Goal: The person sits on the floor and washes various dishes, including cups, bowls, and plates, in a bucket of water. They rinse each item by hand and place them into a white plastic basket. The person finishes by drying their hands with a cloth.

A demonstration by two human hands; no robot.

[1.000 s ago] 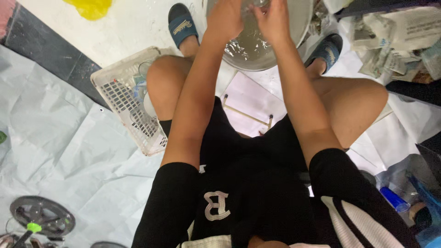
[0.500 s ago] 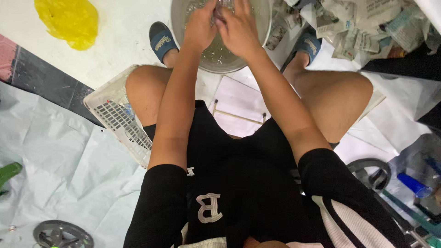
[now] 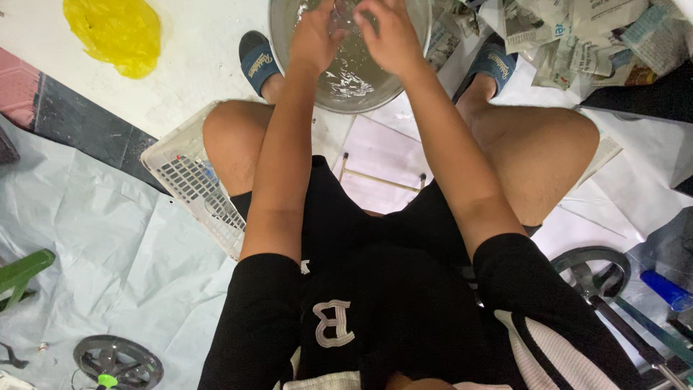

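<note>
Seen from the head camera, both arms reach toward twelve o'clock over a round metal basin (image 3: 364, 83) that sits on the floor between the person's feet and holds shallow water. The left hand (image 3: 315, 37) and the right hand (image 3: 386, 35) meet above the basin, fingers curled inward around a small clear object (image 3: 341, 14) held between them; it is too small and glassy to tell what it is, and whether the fingers pinch it tightly cannot be told. A blue slipper (image 3: 258, 59) sits at eleven o'clock beside the basin, and another blue slipper (image 3: 493, 63) at one o'clock. A white plastic basket (image 3: 189, 180) lies at nine o'clock against the left knee, on a pale plastic sheet (image 3: 108, 253) covering the floor. A yellow plastic bag (image 3: 115, 32) lies at ten o'clock, well apart from the basin. Crumpled newspaper (image 3: 577, 36) is heaped at two o'clock. A dark wheel (image 3: 118, 361) lies at seven o'clock, another dark wheel (image 3: 592, 269) at four o'clock, near a blue cylinder (image 3: 668, 289).
</note>
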